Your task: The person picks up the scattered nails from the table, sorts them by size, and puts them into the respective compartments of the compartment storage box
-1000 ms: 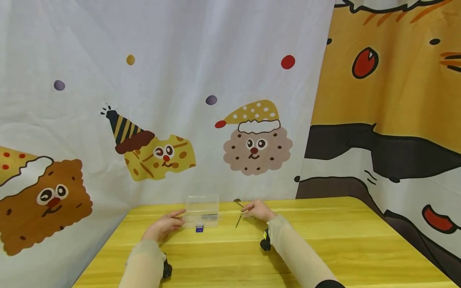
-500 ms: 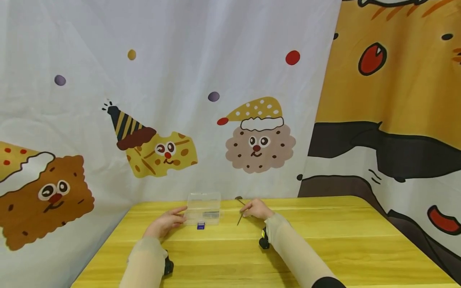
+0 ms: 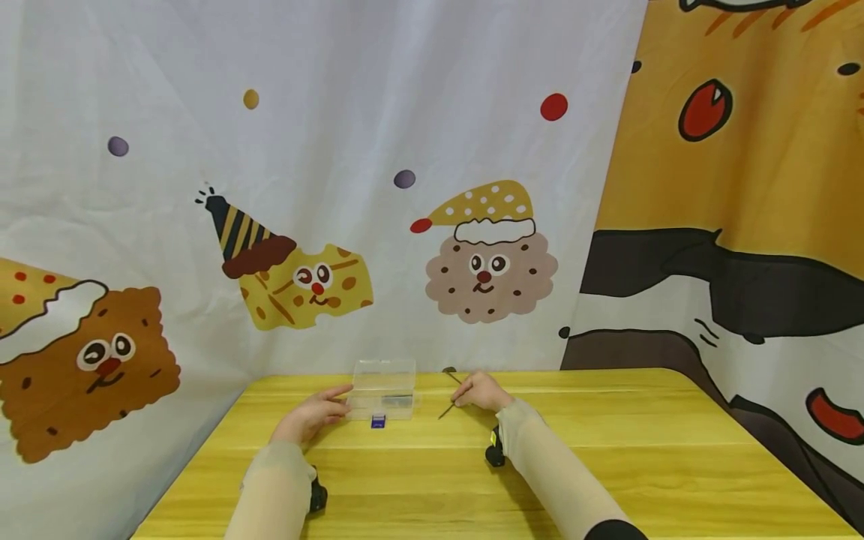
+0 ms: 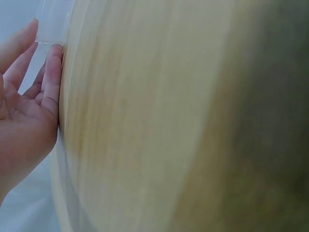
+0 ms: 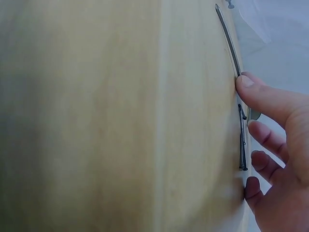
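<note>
My left hand (image 3: 313, 418) rests its nearly straight fingers (image 4: 54, 67) against the left side of a clear plastic box (image 3: 360, 405), whose lid stands raised at the back. In the right wrist view, the thumb and index finger of my right hand (image 5: 285, 130) pinch a long dark nail (image 5: 228, 38), its pointed end angled toward the box. Several more nails (image 5: 242, 140) lie on the table beneath that hand. Some dark pieces (image 3: 398, 401) lie inside the box; their kind is too small to tell.
A small blue tag (image 3: 378, 421) sits at the box's front edge. Behind the right hand, a dark flat-topped piece with a thin shaft (image 3: 450, 370) lies near the back of the wooden table (image 3: 418, 480). A printed curtain (image 3: 378, 90) hangs right behind the table.
The nail in my right hand has swung so that its near end points further left, toward the box. My left hand stays at the box. The head view has shifted slightly.
</note>
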Motion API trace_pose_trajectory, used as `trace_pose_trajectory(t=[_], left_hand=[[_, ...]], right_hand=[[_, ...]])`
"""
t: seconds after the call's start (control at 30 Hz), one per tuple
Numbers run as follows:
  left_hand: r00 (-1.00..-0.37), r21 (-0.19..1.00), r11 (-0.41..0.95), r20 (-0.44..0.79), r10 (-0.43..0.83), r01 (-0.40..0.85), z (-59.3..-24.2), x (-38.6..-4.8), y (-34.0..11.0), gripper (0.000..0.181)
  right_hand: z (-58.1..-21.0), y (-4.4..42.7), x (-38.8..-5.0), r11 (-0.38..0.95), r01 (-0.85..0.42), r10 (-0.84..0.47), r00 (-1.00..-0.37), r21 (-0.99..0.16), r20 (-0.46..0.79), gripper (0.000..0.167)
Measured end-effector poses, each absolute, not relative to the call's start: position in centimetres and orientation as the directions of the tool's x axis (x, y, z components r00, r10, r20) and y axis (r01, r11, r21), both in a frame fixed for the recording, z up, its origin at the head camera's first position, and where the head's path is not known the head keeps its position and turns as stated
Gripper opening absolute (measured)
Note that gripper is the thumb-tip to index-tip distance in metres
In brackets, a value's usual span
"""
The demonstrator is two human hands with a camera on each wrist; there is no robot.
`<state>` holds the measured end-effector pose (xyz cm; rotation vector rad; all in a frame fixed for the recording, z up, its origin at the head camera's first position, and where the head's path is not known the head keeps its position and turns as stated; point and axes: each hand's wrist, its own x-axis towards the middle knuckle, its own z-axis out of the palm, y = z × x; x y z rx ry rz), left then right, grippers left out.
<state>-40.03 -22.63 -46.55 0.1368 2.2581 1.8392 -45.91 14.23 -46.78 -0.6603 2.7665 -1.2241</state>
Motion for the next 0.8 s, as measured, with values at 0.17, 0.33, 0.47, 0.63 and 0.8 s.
trace_pose_trajectory(t=[0.17,0.33,0.47,0.63,0.8], left_hand=[[-0.97,0.975,0.213,-0.11,0.218,-0.063,-46.5,-40.0,-22.6,0.061],[-0.972,0.975,0.207,-0.122,0.203,-0.079,-46.7,-40.2,-22.6,0.061],[-0.974,0.974,0.208,-0.126,0.19,-0.085,-46.7,-40.2,-22.6,0.06],[-0.975,0.975,0.207,-0.119,0.189,-0.079,-46.7,-40.2,-22.6,0.059],[-0.975,0.976,0.202,-0.119,0.186,-0.081,-46.7,-40.2,-22.6,0.059]], right_hand=[[-46.7,14.4,-46.0,0.6,-0.382,-0.417,-0.899,-0.703,0.132,0.007],[-46.7,14.7,-46.2,0.598,-0.402,-0.447,-0.886,-0.694,0.128,0.008],[-46.4,15.1,-46.2,0.574,-0.409,-0.473,-0.873,-0.709,0.121,0.009],[-45.7,15.3,-46.0,0.565,-0.397,-0.471,-0.875,-0.724,0.112,0.012],[-44.7,15.3,-45.7,0.563,-0.381,-0.453,-0.885,-0.733,0.112,0.017]])
